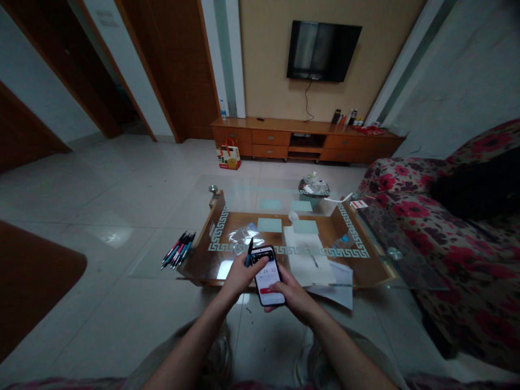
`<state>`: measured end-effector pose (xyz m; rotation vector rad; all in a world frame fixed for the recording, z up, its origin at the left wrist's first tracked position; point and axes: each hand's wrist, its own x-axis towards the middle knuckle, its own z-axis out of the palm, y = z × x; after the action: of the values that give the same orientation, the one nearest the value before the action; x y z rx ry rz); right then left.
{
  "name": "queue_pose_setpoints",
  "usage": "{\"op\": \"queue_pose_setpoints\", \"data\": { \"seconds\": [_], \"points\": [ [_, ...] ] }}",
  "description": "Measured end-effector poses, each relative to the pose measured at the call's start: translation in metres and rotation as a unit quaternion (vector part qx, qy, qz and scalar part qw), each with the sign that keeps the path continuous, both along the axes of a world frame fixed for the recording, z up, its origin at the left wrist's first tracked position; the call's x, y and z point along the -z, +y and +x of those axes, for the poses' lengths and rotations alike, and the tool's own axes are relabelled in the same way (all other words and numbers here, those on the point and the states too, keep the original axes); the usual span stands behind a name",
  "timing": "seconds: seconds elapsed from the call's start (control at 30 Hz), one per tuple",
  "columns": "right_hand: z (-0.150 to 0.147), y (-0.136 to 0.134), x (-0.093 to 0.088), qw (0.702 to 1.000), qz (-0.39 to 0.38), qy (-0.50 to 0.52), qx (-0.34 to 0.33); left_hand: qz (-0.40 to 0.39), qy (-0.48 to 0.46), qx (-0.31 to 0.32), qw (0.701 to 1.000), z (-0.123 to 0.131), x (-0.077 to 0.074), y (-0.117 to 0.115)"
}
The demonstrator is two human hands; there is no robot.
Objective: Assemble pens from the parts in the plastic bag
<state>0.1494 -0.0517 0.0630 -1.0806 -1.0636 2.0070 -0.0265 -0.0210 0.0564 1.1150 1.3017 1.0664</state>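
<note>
And here we are at the near edge of the tabletop (221, 246), both my hands busy! The phone (268, 279) sits between them, in front of the middle of that near edge, its lit screen facing up at me: large digits ending in 26:32, a red button lower down. My left hand (239, 275) grasps its left side, thumb laid over the upper screen, and look, a dark pen (249, 253) is tucked into that same grip, pointing up past the phone's corner. My right hand (293, 292) has the lower right side, thumb just beside the red button; whether it presses, I can't tell.

Over to the left edge, near the close corner: a bunch of pens (177, 250), blue, red and dark, lying side by side. Right of the phone come white papers (325, 273) by the near edge, a lone pen (312, 258) slanting across them. Behind my left hand, a clear plastic wrapper (242, 236); on the glass or beneath it, I can't say. And out by the far right corner, a red-and-white card (359, 204)!
</note>
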Motion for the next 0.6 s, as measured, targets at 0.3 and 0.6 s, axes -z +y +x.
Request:
{"op": "queue_pose_setpoints", "data": {
  "seconds": [0.3, 0.6],
  "points": [
    [0.0004, 0.0, 0.0002, 1.0, 0.004, 0.0, -0.001, 0.01, -0.023, -0.003, 1.0, 0.0009, 0.0014, 0.0007],
    [0.0005, -0.0002, 0.0009, 1.0, 0.008, 0.001, -0.001, -0.005, -0.007, -0.006, 1.0, 0.0014, -0.0067, -0.0012]
  ]
}}
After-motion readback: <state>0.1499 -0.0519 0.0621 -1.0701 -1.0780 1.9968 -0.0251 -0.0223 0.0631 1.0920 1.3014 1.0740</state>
